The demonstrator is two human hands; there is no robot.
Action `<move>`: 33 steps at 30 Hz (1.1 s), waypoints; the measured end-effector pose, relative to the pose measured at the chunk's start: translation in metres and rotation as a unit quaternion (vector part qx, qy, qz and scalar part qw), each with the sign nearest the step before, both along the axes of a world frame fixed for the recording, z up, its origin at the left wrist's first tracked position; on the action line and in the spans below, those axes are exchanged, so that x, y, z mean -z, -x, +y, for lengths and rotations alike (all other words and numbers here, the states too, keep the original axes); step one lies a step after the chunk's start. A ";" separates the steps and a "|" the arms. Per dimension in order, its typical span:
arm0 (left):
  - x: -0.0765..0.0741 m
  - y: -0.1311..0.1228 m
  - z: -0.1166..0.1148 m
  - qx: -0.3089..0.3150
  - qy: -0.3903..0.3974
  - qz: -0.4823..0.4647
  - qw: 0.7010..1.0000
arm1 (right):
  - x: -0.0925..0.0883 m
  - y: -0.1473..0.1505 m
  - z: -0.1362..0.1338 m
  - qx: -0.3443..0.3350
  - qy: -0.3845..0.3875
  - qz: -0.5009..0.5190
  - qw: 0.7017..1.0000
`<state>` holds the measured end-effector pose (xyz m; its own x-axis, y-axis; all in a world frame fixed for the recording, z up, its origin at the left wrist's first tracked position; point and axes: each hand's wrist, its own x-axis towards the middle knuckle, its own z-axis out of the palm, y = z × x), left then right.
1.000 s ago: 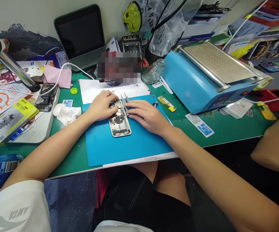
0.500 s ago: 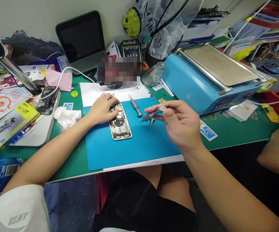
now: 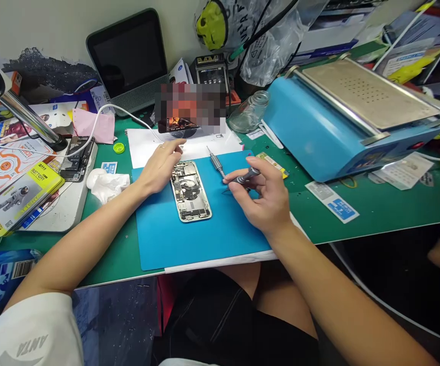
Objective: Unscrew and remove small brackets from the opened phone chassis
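Observation:
An opened phone [image 3: 192,193] lies on a blue mat [image 3: 174,246], its inner parts and a dark round coil showing. At the phone's upper left edge, my left hand [image 3: 162,165] has its fingers stretched out and holds nothing. My right hand [image 3: 268,195] is closed around a grey screwdriver [image 3: 251,175], just right of the phone. A thin dark tip pokes out below those fingers; whether it belongs to a second tool I cannot tell. Another screwdriver [image 3: 215,161] rests on the mat between the phone and my right hand.
A blue machine with a metal plate [image 3: 334,132] stands at the right, beside a glass jar [image 3: 250,112]. A propped phone [image 3: 178,123], partly blurred, is at the back. Crumpled tissue [image 3: 111,188] and a yellow battery box [image 3: 24,195] lie left. A white cable [image 3: 98,119] crosses behind.
My left hand has shifted off the phone's top, with its fingers extended toward the back. My right hand has moved left and slightly down with the screwdriver. The view has turned slightly.

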<state>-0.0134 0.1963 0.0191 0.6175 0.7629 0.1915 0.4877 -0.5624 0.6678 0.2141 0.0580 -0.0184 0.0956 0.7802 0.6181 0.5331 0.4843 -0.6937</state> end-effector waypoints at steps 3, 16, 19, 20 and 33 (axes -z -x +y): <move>-0.008 -0.002 -0.011 -0.011 -0.100 0.009 0.995 | -0.002 0.003 0.000 0.016 0.001 -0.015 1.000; -0.084 -0.005 -0.081 0.091 -0.026 0.551 0.829 | -0.009 0.001 -0.002 0.023 0.021 -0.003 1.000; -0.080 -0.004 -0.072 0.119 -0.005 0.526 0.842 | -0.010 0.001 -0.002 0.020 0.019 -0.005 1.000; -0.079 -0.004 -0.070 0.123 0.000 0.522 0.844 | -0.011 0.001 -0.002 0.018 0.017 -0.005 1.000; -0.068 -0.008 -0.066 0.141 -0.053 0.489 0.859 | -0.004 0.001 -0.003 0.026 -0.016 0.009 0.999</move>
